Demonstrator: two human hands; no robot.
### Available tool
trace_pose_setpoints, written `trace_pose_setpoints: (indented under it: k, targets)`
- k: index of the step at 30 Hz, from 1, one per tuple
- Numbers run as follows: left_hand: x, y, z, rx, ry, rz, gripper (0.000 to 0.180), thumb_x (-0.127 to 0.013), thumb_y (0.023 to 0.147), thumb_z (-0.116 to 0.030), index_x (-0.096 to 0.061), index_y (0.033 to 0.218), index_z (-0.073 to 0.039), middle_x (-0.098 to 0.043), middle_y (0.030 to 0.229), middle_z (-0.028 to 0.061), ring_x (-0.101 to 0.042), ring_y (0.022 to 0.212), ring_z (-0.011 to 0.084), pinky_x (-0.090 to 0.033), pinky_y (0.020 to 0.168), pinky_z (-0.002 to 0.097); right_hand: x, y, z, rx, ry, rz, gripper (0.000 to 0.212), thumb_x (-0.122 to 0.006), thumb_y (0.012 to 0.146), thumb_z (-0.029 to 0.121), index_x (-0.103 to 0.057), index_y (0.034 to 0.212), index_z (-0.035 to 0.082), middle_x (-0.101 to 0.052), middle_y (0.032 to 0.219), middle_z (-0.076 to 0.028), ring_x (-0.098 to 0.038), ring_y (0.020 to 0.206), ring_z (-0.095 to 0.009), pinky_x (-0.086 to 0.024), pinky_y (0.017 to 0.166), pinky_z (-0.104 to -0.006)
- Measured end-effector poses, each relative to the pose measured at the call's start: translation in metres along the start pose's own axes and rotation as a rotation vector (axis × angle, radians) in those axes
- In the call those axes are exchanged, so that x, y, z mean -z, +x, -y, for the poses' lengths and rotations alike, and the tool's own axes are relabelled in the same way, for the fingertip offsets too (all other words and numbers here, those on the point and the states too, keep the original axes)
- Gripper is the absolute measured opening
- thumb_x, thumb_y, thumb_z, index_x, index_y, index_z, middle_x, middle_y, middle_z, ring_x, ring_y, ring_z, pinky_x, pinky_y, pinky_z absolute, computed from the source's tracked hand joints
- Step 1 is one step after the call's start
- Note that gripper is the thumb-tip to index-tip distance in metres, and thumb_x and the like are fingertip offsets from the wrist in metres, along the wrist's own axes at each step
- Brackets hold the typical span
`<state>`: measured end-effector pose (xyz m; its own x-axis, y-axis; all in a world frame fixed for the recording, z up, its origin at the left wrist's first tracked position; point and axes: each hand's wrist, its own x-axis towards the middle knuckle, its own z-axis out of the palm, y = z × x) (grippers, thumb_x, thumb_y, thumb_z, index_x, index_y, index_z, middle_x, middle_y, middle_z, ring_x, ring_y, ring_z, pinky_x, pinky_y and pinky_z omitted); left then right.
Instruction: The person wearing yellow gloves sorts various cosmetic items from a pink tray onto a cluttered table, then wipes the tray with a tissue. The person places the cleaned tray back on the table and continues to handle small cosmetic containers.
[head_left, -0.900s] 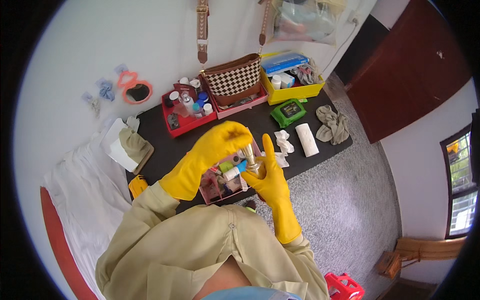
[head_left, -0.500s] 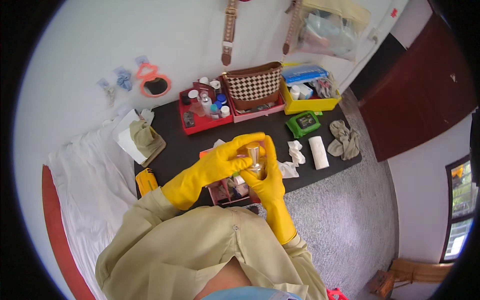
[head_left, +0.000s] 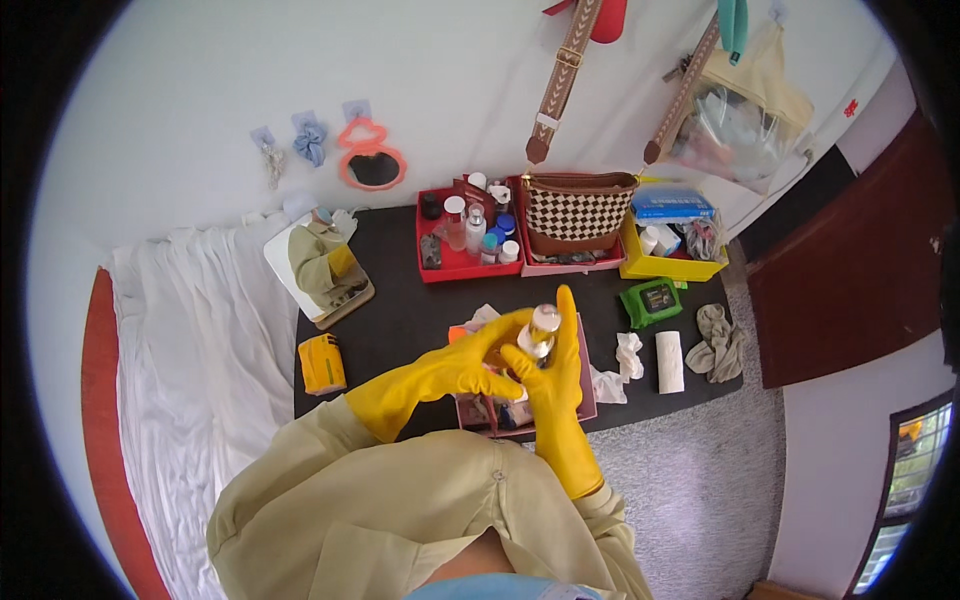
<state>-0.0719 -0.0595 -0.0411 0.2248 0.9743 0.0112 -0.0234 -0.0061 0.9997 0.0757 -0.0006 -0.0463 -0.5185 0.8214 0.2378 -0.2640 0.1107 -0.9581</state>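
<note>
Yellow rubber gloves cover both hands. My right hand [head_left: 552, 375] grips a small bottle with a shiny silver cap [head_left: 541, 328] between thumb and fingers, its index finger pointing up. Just left of the bottle is my left hand [head_left: 478, 358], its fingers curved and thumb apart in a C shape. Whether its fingertips touch the bottle I cannot make out. Below both hands lies a pink box [head_left: 588, 405] with assorted small items, partly hidden by the gloves.
The black table [head_left: 385, 290] bears a red tray of bottles [head_left: 460, 268], a checkered bag [head_left: 580, 215], a yellow box [head_left: 680, 268], green wipes [head_left: 650, 302], a white roll [head_left: 670, 362], a grey cloth [head_left: 716, 342], crumpled tissues [head_left: 628, 356], a mirror [head_left: 325, 275] and a yellow packet [head_left: 321, 364].
The view has shifted, so the scene sits further right. My left hand has opened away from the bottle, which is now tilted in my right hand with its cap more toward me.
</note>
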Motion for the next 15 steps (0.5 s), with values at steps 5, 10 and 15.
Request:
trace_pose_setpoints:
  k: [5,10,15]
  targets:
    - [0.028,0.01,0.042,-0.033,0.119,-0.353,0.064,-0.072,0.079,-0.018,-0.041,0.135,-0.013,-0.052,0.128,0.0072,-0.053,0.114,0.0203,-0.043,0.097,0.032,-0.039,0.043,-0.029,0.051,-0.128,0.026,0.097,-0.081,0.061,0.0,-0.031,0.144,0.009,-0.053,0.125,-0.013,-0.052,0.113,-0.022,-0.045,0.093,-0.0345]
    - [0.091,0.02,0.055,0.058,0.12,-0.804,0.049,-0.073,0.072,-0.002,-0.055,0.117,-0.009,-0.062,0.105,0.0052,-0.06,0.094,0.016,-0.05,0.081,0.0299,-0.024,0.07,-0.015,0.41,-0.804,-0.044,0.09,-0.083,0.059,0.013,-0.039,0.138,0.003,-0.052,0.129,-0.015,-0.049,0.118,-0.033,-0.037,0.1,-0.0397]
    - [0.167,0.057,0.12,0.102,0.241,-0.98,0.053,-0.077,0.066,-0.002,-0.055,0.114,-0.009,-0.064,0.096,0.0072,-0.062,0.085,0.0163,-0.051,0.069,0.0294,0.042,0.022,-0.013,-0.106,-0.487,-0.302,0.062,-0.071,0.081,0.016,-0.044,0.135,0.006,-0.055,0.125,-0.01,-0.053,0.111,-0.021,-0.04,0.095,-0.0333]
